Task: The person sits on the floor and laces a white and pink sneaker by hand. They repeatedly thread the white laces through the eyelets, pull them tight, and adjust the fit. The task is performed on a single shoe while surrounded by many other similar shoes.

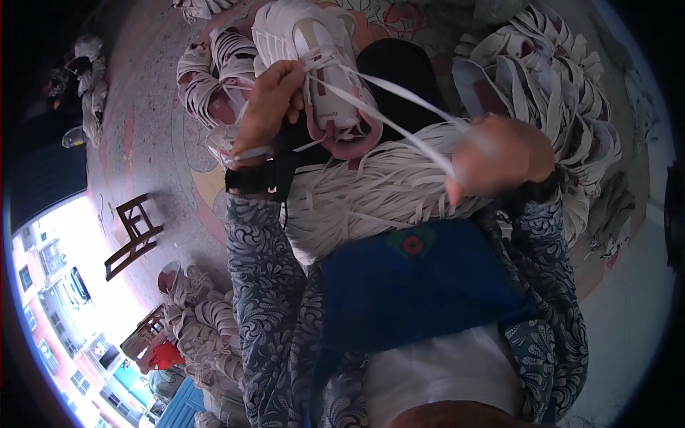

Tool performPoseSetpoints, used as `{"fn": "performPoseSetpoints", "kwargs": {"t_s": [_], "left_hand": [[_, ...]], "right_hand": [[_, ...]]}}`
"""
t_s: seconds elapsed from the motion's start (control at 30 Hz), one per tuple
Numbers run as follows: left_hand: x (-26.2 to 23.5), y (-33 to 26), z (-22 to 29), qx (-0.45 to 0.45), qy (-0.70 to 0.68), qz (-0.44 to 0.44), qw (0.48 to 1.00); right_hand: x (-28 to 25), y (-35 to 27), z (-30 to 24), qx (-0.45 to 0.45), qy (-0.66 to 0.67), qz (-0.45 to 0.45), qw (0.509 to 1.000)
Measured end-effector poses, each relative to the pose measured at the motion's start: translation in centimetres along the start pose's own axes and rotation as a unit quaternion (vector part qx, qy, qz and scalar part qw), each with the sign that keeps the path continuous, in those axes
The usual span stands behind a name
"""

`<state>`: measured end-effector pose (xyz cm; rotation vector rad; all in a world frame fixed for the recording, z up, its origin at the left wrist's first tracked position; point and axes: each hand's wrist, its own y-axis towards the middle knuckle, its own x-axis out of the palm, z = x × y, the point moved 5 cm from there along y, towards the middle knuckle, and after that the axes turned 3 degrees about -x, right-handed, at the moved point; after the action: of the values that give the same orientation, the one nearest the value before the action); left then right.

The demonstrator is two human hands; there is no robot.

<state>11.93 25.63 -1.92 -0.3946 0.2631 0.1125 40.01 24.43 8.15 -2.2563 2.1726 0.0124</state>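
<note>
A white and beige shoe [336,100] with a pink heel lining lies in front of me, its toe pointing away. White shoelace [399,93] runs through its upper eyelets, and two strands stretch taut from there toward the right. My left hand [271,100] is closed at the shoe's left side, its fingers pinching the lace beside the tongue. Out to the right, my right hand [499,157] is closed around the taut strands, partly smeared by motion. Under the shoe's heel, a thick bundle of loose white laces [378,189] lies across my lap.
Piles of pale shoe uppers lie at the right [542,93], the far left [221,71] and the lower left [207,314]. A blue cloth [421,282] covers my lap. On the speckled floor stands a small wooden stool [135,232], near a bright doorway.
</note>
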Motion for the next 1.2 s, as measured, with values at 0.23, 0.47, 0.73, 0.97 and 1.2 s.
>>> {"fn": "performPoseSetpoints", "kwargs": {"t_s": [0.23, 0.47, 0.73, 0.97, 1.2], "left_hand": [[-0.2, -5.1, 1.0, 0.027, -0.092, 0.045, 0.994], [4.9, -6.9, 1.3, 0.004, -0.160, -0.093, 0.983], [4.3, -8.3, -0.5, 0.086, -0.191, -0.055, 0.976], [4.6, -9.4, -1.3, 0.042, -0.169, -0.073, 0.982], [4.3, -9.9, -0.7, 0.049, -0.140, -0.100, 0.984]], "right_hand": [[5.7, 8.5, 0.8, -0.019, -0.202, -0.048, 0.978], [8.5, 10.5, 4.3, -0.076, -0.307, 0.010, 0.949], [-5.9, 8.2, 3.7, -0.006, -0.469, 0.377, 0.798], [-7.3, 12.1, 5.5, -0.017, -0.633, 0.288, 0.718], [-8.9, 13.5, 5.4, 0.006, -0.660, 0.186, 0.728]]}}
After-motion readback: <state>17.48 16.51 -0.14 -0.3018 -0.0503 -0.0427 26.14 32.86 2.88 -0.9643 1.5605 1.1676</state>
